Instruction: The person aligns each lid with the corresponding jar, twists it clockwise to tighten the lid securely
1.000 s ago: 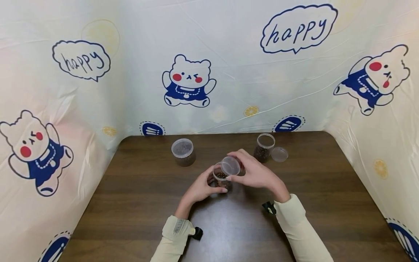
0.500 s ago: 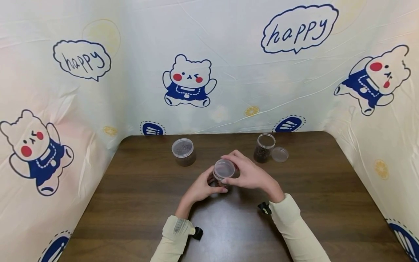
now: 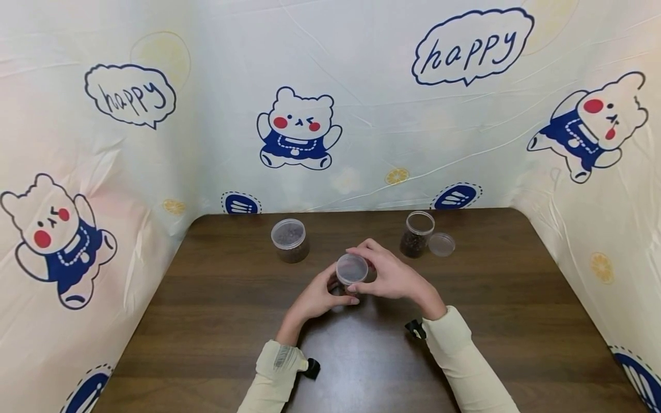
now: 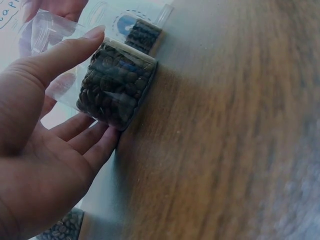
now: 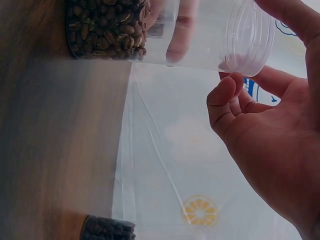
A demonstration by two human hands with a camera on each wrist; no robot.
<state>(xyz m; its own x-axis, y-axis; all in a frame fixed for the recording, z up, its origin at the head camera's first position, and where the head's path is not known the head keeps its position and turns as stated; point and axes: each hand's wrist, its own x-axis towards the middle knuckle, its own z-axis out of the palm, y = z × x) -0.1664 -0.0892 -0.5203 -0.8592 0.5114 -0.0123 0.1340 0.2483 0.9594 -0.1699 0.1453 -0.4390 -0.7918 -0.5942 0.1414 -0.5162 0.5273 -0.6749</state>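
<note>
A clear plastic jar (image 4: 117, 82) partly filled with coffee beans (image 5: 107, 30) stands on the table between both hands. My left hand (image 3: 316, 295) grips its side, thumb in front and fingers curled round behind. A translucent round lid (image 3: 352, 268) sits over the jar's mouth. My right hand (image 3: 396, 275) holds that lid at its edge, thumb on the near side and fingers on the far side. In the right wrist view the lid's threaded rim (image 5: 250, 37) lies at the jar's top. Whether the lid is tight cannot be told.
A wide lidded jar (image 3: 290, 241) with dark contents stands at the back left of the brown table (image 3: 217, 321). An open jar (image 3: 415, 234) of dark beans stands at the back right, a loose lid (image 3: 442, 244) beside it. A printed cloth (image 3: 361, 69) hangs behind.
My right hand has brought the lid left and down from a tilted position beside the jar's mouth to flat on top. The left hand keeps its grip on the jar.
</note>
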